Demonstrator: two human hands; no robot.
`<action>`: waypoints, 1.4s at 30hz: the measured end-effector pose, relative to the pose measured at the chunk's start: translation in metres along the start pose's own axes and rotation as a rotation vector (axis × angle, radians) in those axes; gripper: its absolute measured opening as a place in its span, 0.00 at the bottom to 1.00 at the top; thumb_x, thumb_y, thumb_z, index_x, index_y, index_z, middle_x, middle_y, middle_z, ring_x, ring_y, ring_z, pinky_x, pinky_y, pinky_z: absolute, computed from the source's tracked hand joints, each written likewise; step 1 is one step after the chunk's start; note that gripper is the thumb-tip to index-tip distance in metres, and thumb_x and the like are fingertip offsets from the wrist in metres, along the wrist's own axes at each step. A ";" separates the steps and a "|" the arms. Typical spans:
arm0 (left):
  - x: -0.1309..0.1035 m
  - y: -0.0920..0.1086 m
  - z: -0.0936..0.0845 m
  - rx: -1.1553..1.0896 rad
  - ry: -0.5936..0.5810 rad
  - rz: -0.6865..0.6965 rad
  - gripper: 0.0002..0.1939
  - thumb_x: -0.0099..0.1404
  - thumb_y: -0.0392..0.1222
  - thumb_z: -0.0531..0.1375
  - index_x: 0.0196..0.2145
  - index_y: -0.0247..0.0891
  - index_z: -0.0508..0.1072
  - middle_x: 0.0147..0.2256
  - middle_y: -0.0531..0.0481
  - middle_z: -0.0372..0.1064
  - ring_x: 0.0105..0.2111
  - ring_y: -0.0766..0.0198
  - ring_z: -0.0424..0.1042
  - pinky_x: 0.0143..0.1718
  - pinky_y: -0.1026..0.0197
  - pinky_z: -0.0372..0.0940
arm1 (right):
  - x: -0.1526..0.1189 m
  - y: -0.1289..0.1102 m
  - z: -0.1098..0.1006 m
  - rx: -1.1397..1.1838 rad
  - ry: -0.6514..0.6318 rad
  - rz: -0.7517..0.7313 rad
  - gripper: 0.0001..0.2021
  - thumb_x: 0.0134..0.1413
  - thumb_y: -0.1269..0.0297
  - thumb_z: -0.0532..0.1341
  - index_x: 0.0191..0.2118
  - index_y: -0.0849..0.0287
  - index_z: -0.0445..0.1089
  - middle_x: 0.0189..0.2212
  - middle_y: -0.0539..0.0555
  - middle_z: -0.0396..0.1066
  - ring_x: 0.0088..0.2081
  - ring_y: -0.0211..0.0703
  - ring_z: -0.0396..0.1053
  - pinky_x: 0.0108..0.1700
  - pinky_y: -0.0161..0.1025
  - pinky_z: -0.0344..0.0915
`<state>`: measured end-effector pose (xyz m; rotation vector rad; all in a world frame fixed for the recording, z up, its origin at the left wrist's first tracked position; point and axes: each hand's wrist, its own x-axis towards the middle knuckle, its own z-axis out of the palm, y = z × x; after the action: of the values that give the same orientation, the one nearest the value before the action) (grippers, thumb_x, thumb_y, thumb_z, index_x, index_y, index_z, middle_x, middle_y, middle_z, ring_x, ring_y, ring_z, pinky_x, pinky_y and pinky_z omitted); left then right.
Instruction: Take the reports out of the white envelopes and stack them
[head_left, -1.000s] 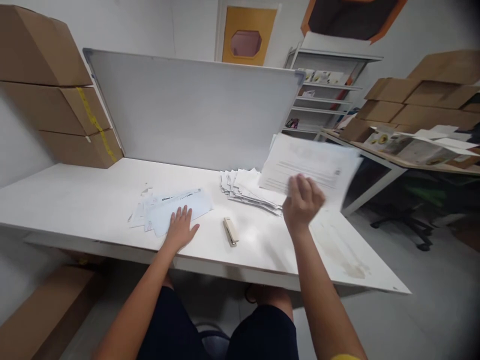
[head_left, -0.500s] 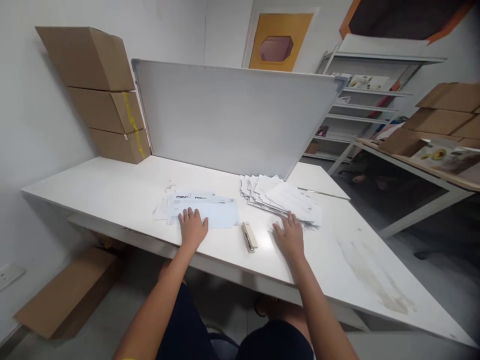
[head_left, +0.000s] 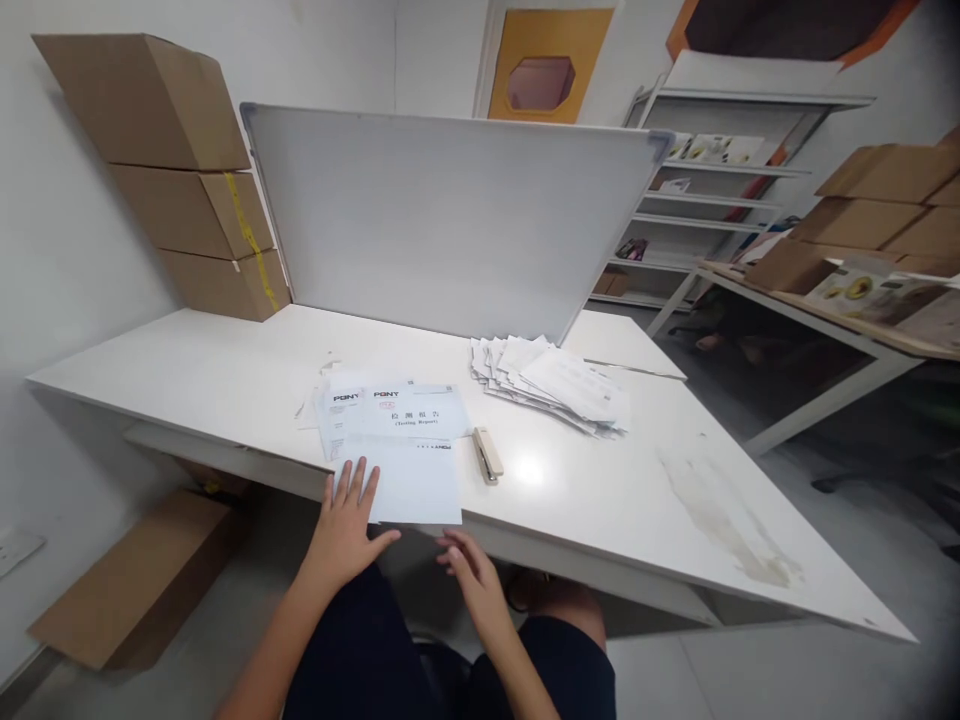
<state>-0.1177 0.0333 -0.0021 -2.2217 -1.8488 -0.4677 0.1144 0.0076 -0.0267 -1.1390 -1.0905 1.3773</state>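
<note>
My left hand [head_left: 346, 520] rests with fingers spread on the lower left part of a printed sheet of paper [head_left: 420, 488], whose bottom edge reaches past the table's front edge. Behind it lie more printed papers [head_left: 420, 402] headed "PONY" and "Testing Report". My right hand [head_left: 471, 575] hovers just off the table edge near the sheet's lower right corner, fingers loosely bent and apart, holding nothing. To the right of the papers is a cream stapler [head_left: 487, 456]. Farther right, a fanned pile of papers [head_left: 574, 385] lies untouched.
A whiteboard [head_left: 450, 220] stands upright along the back of the white table [head_left: 600, 520]. Stacked cardboard boxes [head_left: 191, 210] are at the back left. On the floor at left is another box [head_left: 142, 570]. Shelves [head_left: 705, 215] and a second table [head_left: 817, 340] stand at right.
My left hand has moved toward me and the sheet now extends to the table's edge, showing the "Testing Report" page behind. My right hand has left the pile and moved left and nearer.
</note>
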 end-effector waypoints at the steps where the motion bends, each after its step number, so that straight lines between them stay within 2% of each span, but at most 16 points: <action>1: -0.001 0.001 -0.004 -0.018 -0.014 0.028 0.36 0.62 0.48 0.57 0.65 0.34 0.55 0.66 0.38 0.47 0.66 0.42 0.44 0.63 0.37 0.43 | 0.002 -0.003 0.015 0.115 -0.047 0.109 0.23 0.43 0.44 0.66 0.38 0.59 0.75 0.35 0.58 0.77 0.33 0.50 0.75 0.34 0.43 0.70; 4: 0.000 0.006 -0.022 -0.138 -0.103 0.128 0.34 0.58 0.29 0.52 0.63 0.40 0.60 0.64 0.45 0.55 0.65 0.48 0.49 0.64 0.40 0.45 | 0.009 -0.016 0.046 0.411 -0.056 0.266 0.26 0.39 0.47 0.70 0.42 0.60 0.73 0.37 0.57 0.77 0.33 0.49 0.76 0.32 0.41 0.70; 7: 0.004 0.007 -0.042 -0.398 -0.243 0.286 0.38 0.56 0.27 0.49 0.64 0.48 0.57 0.64 0.53 0.55 0.65 0.55 0.49 0.66 0.43 0.44 | 0.011 -0.027 0.054 0.490 0.103 0.223 0.24 0.39 0.54 0.70 0.43 0.60 0.72 0.34 0.55 0.77 0.27 0.45 0.73 0.28 0.40 0.69; 9: 0.016 0.004 -0.048 -0.558 -0.238 0.316 0.36 0.58 0.29 0.48 0.64 0.48 0.56 0.65 0.55 0.53 0.66 0.59 0.49 0.66 0.46 0.44 | 0.009 -0.029 0.050 0.444 0.214 0.192 0.21 0.38 0.56 0.69 0.41 0.60 0.71 0.30 0.52 0.76 0.23 0.44 0.71 0.25 0.39 0.67; 12: 0.049 -0.007 -0.037 -0.549 -0.067 0.138 0.30 0.64 0.34 0.47 0.64 0.43 0.57 0.66 0.49 0.50 0.67 0.57 0.45 0.66 0.44 0.41 | 0.001 -0.026 0.035 0.359 0.317 0.207 0.19 0.35 0.57 0.70 0.35 0.60 0.71 0.23 0.50 0.74 0.19 0.43 0.67 0.20 0.40 0.64; 14: 0.073 -0.016 -0.021 -0.422 -0.057 0.002 0.30 0.65 0.41 0.50 0.64 0.36 0.55 0.66 0.42 0.47 0.67 0.51 0.42 0.65 0.40 0.42 | -0.010 -0.023 0.026 0.322 0.317 0.237 0.18 0.33 0.56 0.71 0.31 0.60 0.70 0.19 0.50 0.72 0.17 0.44 0.66 0.20 0.41 0.64; 15: 0.083 -0.020 -0.013 -0.371 -0.091 -0.016 0.30 0.65 0.44 0.52 0.63 0.33 0.58 0.65 0.39 0.49 0.66 0.47 0.45 0.64 0.38 0.43 | -0.017 -0.021 0.021 0.315 0.306 0.248 0.18 0.33 0.55 0.71 0.30 0.61 0.70 0.17 0.50 0.71 0.17 0.44 0.66 0.21 0.41 0.64; 17: 0.096 -0.028 -0.001 -0.296 -0.128 0.025 0.25 0.65 0.47 0.53 0.57 0.34 0.66 0.61 0.37 0.59 0.64 0.46 0.53 0.64 0.36 0.44 | -0.032 -0.019 0.013 0.326 0.304 0.260 0.19 0.35 0.54 0.71 0.31 0.61 0.70 0.17 0.50 0.70 0.18 0.44 0.66 0.22 0.41 0.66; 19: 0.101 -0.035 0.003 -0.260 -0.097 0.125 0.20 0.66 0.49 0.53 0.50 0.37 0.71 0.54 0.40 0.69 0.58 0.48 0.63 0.63 0.37 0.46 | -0.047 -0.016 0.007 0.354 0.341 0.270 0.20 0.35 0.54 0.71 0.34 0.61 0.70 0.20 0.49 0.71 0.20 0.44 0.67 0.23 0.41 0.66; 23: 0.105 -0.044 -0.013 -0.297 -0.047 0.310 0.16 0.69 0.48 0.49 0.39 0.39 0.74 0.41 0.42 0.74 0.45 0.54 0.71 0.55 0.45 0.62 | -0.068 -0.012 -0.002 0.383 0.381 0.286 0.23 0.37 0.55 0.71 0.39 0.62 0.71 0.20 0.47 0.70 0.20 0.43 0.67 0.24 0.40 0.66; 25: 0.105 -0.044 -0.023 -0.322 -0.011 0.319 0.19 0.70 0.47 0.45 0.34 0.40 0.74 0.36 0.43 0.74 0.41 0.56 0.72 0.50 0.50 0.67 | -0.071 -0.011 -0.004 0.399 0.377 0.282 0.25 0.38 0.55 0.71 0.43 0.62 0.71 0.20 0.47 0.70 0.20 0.42 0.66 0.25 0.40 0.66; 29: 0.075 -0.032 -0.034 -0.321 0.245 0.204 0.19 0.72 0.42 0.44 0.37 0.40 0.74 0.37 0.43 0.75 0.45 0.58 0.73 0.52 0.52 0.67 | -0.064 -0.017 -0.003 0.434 0.338 0.269 0.30 0.39 0.56 0.71 0.51 0.59 0.69 0.22 0.47 0.71 0.21 0.44 0.66 0.26 0.42 0.68; 31: 0.043 -0.020 -0.034 -0.327 0.327 0.290 0.13 0.70 0.39 0.50 0.39 0.39 0.75 0.39 0.43 0.76 0.46 0.57 0.74 0.52 0.50 0.68 | -0.059 -0.023 -0.002 0.457 0.313 0.255 0.31 0.40 0.56 0.71 0.53 0.58 0.68 0.25 0.48 0.73 0.23 0.45 0.68 0.29 0.44 0.70; 35: -0.026 0.012 -0.030 -0.509 0.208 0.673 0.10 0.67 0.35 0.55 0.43 0.42 0.75 0.41 0.46 0.77 0.46 0.57 0.75 0.49 0.51 0.72 | -0.060 -0.035 0.000 0.518 0.221 0.241 0.30 0.39 0.57 0.71 0.52 0.54 0.70 0.36 0.53 0.77 0.40 0.52 0.73 0.49 0.50 0.68; 38: -0.058 0.033 -0.029 -0.637 0.220 0.703 0.17 0.63 0.29 0.60 0.48 0.41 0.72 0.44 0.48 0.77 0.47 0.58 0.75 0.50 0.54 0.71 | -0.072 -0.041 0.003 0.549 0.054 0.261 0.27 0.33 0.58 0.73 0.46 0.55 0.74 0.40 0.56 0.77 0.48 0.56 0.71 0.56 0.54 0.62; 42: -0.067 0.049 -0.033 -0.562 0.279 0.719 0.18 0.61 0.27 0.61 0.49 0.40 0.72 0.47 0.47 0.75 0.48 0.59 0.74 0.51 0.56 0.71 | -0.086 -0.045 0.013 0.589 -0.081 0.180 0.32 0.28 0.50 0.74 0.45 0.55 0.74 0.43 0.58 0.76 0.50 0.59 0.70 0.54 0.55 0.63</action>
<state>-0.0842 -0.0488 0.0057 -2.7589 -0.7379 -1.1575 0.1128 -0.0744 0.0269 -0.7615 -0.5756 1.7469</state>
